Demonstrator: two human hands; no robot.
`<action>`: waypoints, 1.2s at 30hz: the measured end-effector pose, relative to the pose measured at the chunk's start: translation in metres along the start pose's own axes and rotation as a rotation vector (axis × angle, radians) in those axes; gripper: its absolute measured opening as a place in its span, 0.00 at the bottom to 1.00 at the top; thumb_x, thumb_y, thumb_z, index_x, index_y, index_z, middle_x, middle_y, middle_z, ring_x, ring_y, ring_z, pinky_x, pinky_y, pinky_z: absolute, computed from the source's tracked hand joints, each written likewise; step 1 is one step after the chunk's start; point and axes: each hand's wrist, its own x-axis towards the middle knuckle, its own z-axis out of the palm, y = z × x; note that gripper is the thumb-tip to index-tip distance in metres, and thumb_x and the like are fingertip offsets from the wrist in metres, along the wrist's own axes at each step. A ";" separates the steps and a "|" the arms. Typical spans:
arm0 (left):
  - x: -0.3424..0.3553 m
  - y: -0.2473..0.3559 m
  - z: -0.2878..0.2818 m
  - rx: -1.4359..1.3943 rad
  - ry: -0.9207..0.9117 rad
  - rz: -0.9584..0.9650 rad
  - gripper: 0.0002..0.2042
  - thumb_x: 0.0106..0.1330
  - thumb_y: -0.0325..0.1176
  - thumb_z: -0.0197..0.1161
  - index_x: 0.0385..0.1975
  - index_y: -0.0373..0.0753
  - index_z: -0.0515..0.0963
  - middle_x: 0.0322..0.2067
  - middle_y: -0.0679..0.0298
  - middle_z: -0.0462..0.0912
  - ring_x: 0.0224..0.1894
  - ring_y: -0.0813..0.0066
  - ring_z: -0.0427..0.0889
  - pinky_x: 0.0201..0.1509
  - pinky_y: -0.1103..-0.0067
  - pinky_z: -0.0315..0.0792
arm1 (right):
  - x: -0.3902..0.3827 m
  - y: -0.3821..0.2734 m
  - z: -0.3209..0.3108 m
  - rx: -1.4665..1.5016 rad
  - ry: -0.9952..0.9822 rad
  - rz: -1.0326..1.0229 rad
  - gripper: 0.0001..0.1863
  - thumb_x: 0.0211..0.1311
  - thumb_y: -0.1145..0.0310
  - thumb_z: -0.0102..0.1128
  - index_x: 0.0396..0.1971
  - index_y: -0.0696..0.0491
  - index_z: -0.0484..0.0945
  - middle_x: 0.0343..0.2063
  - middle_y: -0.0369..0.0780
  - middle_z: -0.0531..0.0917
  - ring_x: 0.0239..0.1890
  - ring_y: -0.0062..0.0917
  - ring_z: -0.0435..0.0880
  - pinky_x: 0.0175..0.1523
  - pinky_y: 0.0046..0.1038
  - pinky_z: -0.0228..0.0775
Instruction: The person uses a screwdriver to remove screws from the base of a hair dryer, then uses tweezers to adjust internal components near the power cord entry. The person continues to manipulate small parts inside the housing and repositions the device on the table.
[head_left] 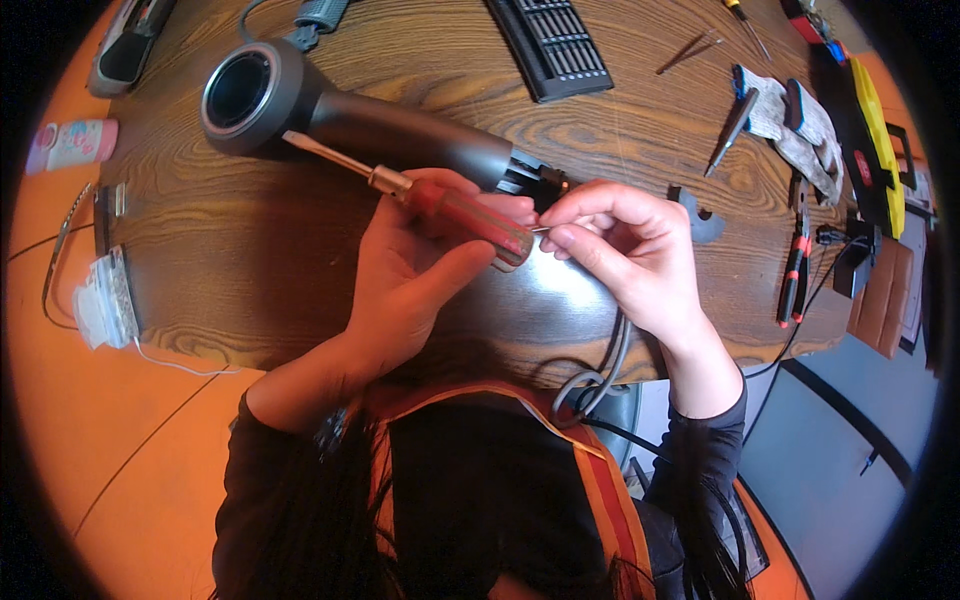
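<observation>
My left hand (395, 265) is closed round the red handle of a flat-blade screwdriver (470, 222), whose metal shank slants up to the left. At the butt of that handle, my right hand (645, 250) pinches a thin metal piece (541, 229) between thumb and fingertips. Its exact kind is too small to make out, and whether it touches the handle I cannot tell. Beyond both hands lies a dark grey hair dryer (410, 135) with its round nozzle end at the left. The handle end, open with black inner parts (528, 175) showing, is just past my fingers.
A bit set case (560, 45) lies at the back. To the right are work gloves (800, 135), a slim dark tool (733, 130), tweezers (688, 52), red-and-black pliers (795, 265) and a curved grey part (703, 215). A grey cord (612, 360) loops over the table's near edge.
</observation>
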 end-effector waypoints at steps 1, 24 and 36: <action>0.000 0.000 0.000 0.016 0.006 -0.014 0.19 0.61 0.21 0.58 0.50 0.36 0.61 0.48 0.48 0.74 0.52 0.64 0.75 0.57 0.71 0.69 | 0.001 0.000 -0.001 -0.030 -0.002 -0.001 0.06 0.56 0.81 0.59 0.35 0.62 0.78 0.30 0.39 0.82 0.32 0.16 0.80 0.39 0.17 0.73; 0.008 0.025 0.017 0.426 -0.179 -0.382 0.24 0.61 0.30 0.61 0.57 0.35 0.64 0.30 0.66 0.74 0.30 0.79 0.73 0.36 0.82 0.70 | 0.019 0.008 -0.023 0.182 0.344 -0.319 0.05 0.62 0.77 0.54 0.37 0.59 0.74 0.32 0.39 0.79 0.31 0.16 0.76 0.33 0.16 0.69; 0.152 -0.031 0.152 1.414 -0.605 0.050 0.16 0.63 0.40 0.50 0.31 0.30 0.74 0.26 0.45 0.79 0.32 0.50 0.81 0.36 0.65 0.74 | 0.010 -0.004 -0.175 0.422 1.317 -0.675 0.08 0.62 0.70 0.57 0.39 0.56 0.75 0.29 0.34 0.79 0.28 0.14 0.76 0.26 0.12 0.64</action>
